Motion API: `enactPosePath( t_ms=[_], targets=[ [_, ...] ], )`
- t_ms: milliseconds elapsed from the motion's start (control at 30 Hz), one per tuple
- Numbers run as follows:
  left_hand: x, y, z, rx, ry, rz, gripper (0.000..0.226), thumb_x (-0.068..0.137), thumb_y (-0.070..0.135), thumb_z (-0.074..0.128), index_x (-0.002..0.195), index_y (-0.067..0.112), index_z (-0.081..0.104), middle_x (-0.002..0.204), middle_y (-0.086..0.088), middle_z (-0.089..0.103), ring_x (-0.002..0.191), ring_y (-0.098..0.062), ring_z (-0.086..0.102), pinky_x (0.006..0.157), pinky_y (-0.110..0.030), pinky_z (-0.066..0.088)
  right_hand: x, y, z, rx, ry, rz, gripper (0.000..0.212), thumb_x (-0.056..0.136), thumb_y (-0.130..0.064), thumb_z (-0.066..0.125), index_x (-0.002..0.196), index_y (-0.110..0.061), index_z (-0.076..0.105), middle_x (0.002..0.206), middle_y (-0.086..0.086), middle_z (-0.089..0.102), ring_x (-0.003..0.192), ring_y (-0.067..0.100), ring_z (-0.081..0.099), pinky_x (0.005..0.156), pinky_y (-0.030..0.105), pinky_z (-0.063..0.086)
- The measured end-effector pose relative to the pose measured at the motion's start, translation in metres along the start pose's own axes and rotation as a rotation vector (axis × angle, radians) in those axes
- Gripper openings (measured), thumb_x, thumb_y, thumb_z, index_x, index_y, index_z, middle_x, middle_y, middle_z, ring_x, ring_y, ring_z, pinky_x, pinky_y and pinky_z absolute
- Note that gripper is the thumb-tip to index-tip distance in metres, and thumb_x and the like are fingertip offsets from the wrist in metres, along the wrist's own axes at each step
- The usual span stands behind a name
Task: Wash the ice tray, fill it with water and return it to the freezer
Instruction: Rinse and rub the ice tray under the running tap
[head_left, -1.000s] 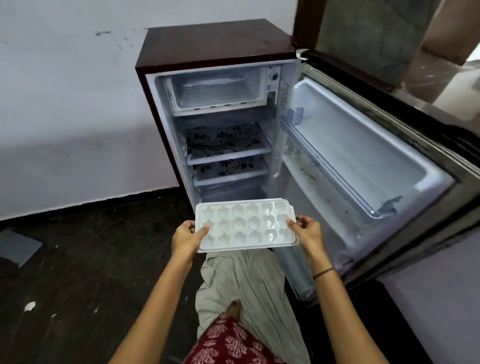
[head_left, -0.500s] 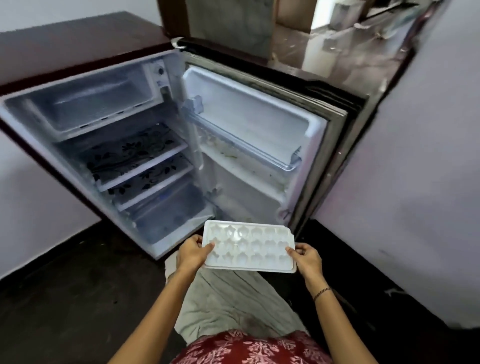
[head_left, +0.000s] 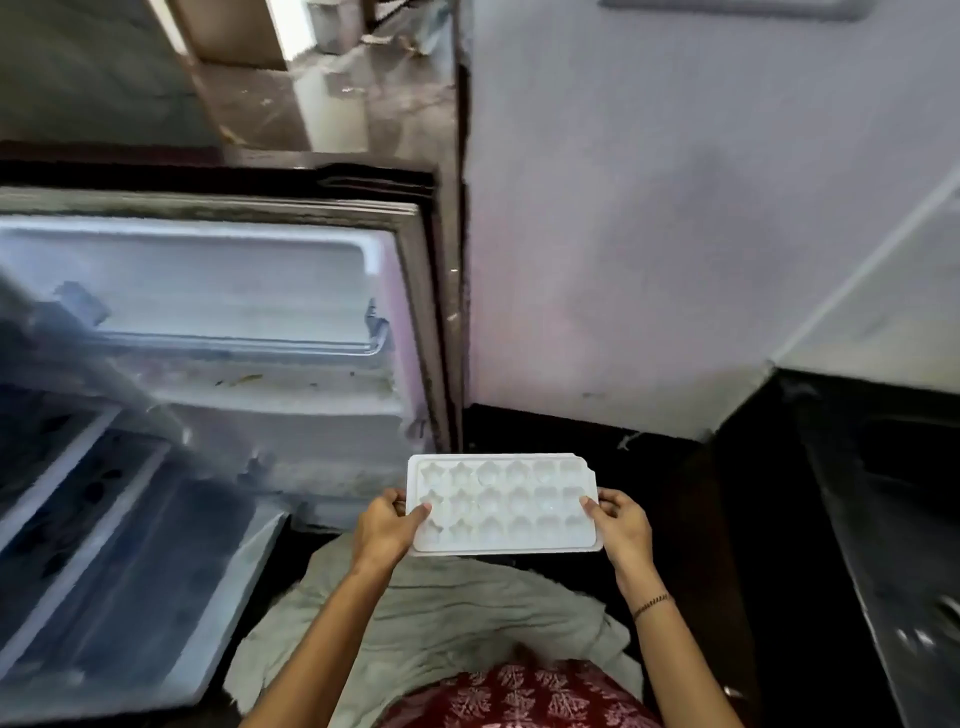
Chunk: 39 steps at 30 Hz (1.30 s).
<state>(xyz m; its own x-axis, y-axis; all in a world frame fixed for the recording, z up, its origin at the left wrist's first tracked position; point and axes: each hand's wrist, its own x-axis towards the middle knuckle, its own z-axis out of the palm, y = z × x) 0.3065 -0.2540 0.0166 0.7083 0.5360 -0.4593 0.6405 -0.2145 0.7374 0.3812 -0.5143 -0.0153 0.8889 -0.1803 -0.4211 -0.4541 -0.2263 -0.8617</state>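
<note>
Nearest, at 6 o'clock of the view: red patterned garment (head_left: 519, 699). Pale grey-green cloth (head_left: 441, 608) is spread just beyond it over the person's legs. Both forearms run up from the bottom edge. Thin bracelet (head_left: 652, 605) on the right wrist.

Ice tray (head_left: 501, 504): white, held in the air roughly level above the far edge of the cloth, just below view centre. Long side runs 9 to 3 o'clock. Three rows of moulds, star shapes toward 9 o'clock, rounder ones toward 3. Contents of the moulds: cannot tell.

Left hand (head_left: 387, 530) grips the tray's 9 o'clock short edge, thumb on top of the rim, fingers curled underneath. Right hand (head_left: 621, 527) grips the 3 o'clock short edge the same way, thumb on the rim, fingers wrapped below. Both hands are clamped on the tray.

At 8 o'clock: fridge cabinet (head_left: 119, 545), open, interior blurred; shelf edges show, detail not readable. At 10 o'clock from the tray: fridge door (head_left: 234, 270) swung open, white inner liner facing the camera, a clear rail (head_left: 234, 345) across it. The tray is outside the fridge, near the door's lower corner, not touching it.

Dark floor (head_left: 675, 493) lies around and beyond the tray. Dark surface (head_left: 883, 519) at 3 o'clock, blurred. Pale wall (head_left: 675, 208) from 12 to 2 o'clock. Farthest, at 11 o'clock: a doorway (head_left: 332, 78) onto a lit floor.
</note>
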Motion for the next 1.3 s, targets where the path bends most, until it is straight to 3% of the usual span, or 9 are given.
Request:
enactPosePath(
  t_ms=[233,367,500,633,800,933,1033,1133,1300],
  targets=[
    [0.002,0.049,0.059,0.066,-0.253,0.167,0.012,0.084,0.013,0.066,0.091,0.007,0.058,0.089,-0.010,0.067,0.074,-0.023,0.061,0.062,-0.030,0.046,-0.022,0.020,-0.072,0.096,0.321,0.020,0.023,0.096,-0.034,0.052,0.099,-0.016,0.066,0.092,-0.001,0.067,0.087,0.014,0.062,0.072,0.031,0.051],
    [-0.007,0.080,0.100,0.162,-0.329,0.260,0.012,0.085,0.019,0.067,0.091,0.013,0.059,0.086,-0.002,0.066,0.071,-0.016,0.062,0.059,-0.027,0.044,-0.026,0.021,-0.117,0.182,0.405,0.004,0.016,0.093,-0.026,0.058,0.104,-0.016,0.061,0.094,-0.002,0.065,0.086,0.012,0.062,0.073,0.026,0.049],
    [-0.023,0.113,0.148,0.163,-0.413,0.315,0.014,0.083,0.018,0.068,0.094,0.013,0.060,0.088,-0.003,0.067,0.077,-0.020,0.065,0.070,-0.034,0.051,-0.028,0.021,-0.168,0.215,0.475,-0.012,0.016,0.088,-0.021,0.066,0.102,-0.017,0.061,0.090,0.000,0.066,0.081,0.013,0.064,0.065,0.024,0.049],
    [-0.043,0.151,0.203,0.144,-0.524,0.402,0.009,0.082,0.018,0.069,0.084,0.020,0.060,0.087,-0.002,0.069,0.073,-0.015,0.065,0.071,-0.034,0.052,-0.025,0.028,-0.227,0.233,0.596,-0.019,0.018,0.084,-0.016,0.070,0.100,-0.015,0.062,0.088,-0.001,0.067,0.075,0.009,0.063,0.061,0.020,0.047],
    [-0.064,0.196,0.267,0.154,-0.659,0.489,0.012,0.082,0.020,0.070,0.090,0.018,0.062,0.091,-0.002,0.070,0.082,-0.019,0.068,0.077,-0.037,0.054,-0.029,0.039,-0.285,0.292,0.704,-0.017,0.017,0.083,-0.018,0.072,0.096,-0.020,0.062,0.090,0.001,0.068,0.079,0.016,0.066,0.070,0.029,0.053],
    [-0.087,0.220,0.311,0.176,-0.751,0.534,0.011,0.082,0.020,0.070,0.090,0.017,0.063,0.089,-0.001,0.071,0.080,-0.020,0.069,0.076,-0.039,0.056,-0.042,0.047,-0.321,0.347,0.763,-0.007,0.012,0.086,-0.024,0.068,0.091,-0.028,0.058,0.092,-0.002,0.067,0.081,0.012,0.064,0.065,0.023,0.048],
    [-0.104,0.234,0.340,0.166,-0.819,0.559,0.008,0.082,0.019,0.070,0.085,0.020,0.063,0.088,-0.001,0.071,0.077,-0.016,0.069,0.066,-0.030,0.054,-0.050,0.054,-0.343,0.411,0.759,0.021,0.007,0.091,-0.028,0.061,0.094,-0.029,0.055,0.096,-0.002,0.067,0.087,0.014,0.065,0.065,0.023,0.048],
    [-0.118,0.247,0.369,0.171,-0.890,0.582,0.012,0.083,0.019,0.070,0.094,0.016,0.065,0.089,-0.001,0.071,0.076,-0.015,0.069,0.062,-0.024,0.051,-0.054,0.059,-0.362,0.452,0.783,0.068,0.006,0.094,-0.031,0.055,0.092,-0.033,0.050,0.097,-0.006,0.063,0.085,0.010,0.064,0.058,0.019,0.044],
    [-0.140,0.273,0.413,0.149,-0.987,0.624,0.019,0.081,0.018,0.071,0.099,0.014,0.067,0.088,-0.002,0.071,0.076,-0.014,0.069,0.061,-0.021,0.050,-0.049,0.066,-0.389,0.544,0.896,0.099,0.006,0.096,-0.029,0.052,0.100,-0.024,0.050,0.104,0.001,0.062,0.091,0.017,0.063,0.066,0.026,0.048]
  ],
)
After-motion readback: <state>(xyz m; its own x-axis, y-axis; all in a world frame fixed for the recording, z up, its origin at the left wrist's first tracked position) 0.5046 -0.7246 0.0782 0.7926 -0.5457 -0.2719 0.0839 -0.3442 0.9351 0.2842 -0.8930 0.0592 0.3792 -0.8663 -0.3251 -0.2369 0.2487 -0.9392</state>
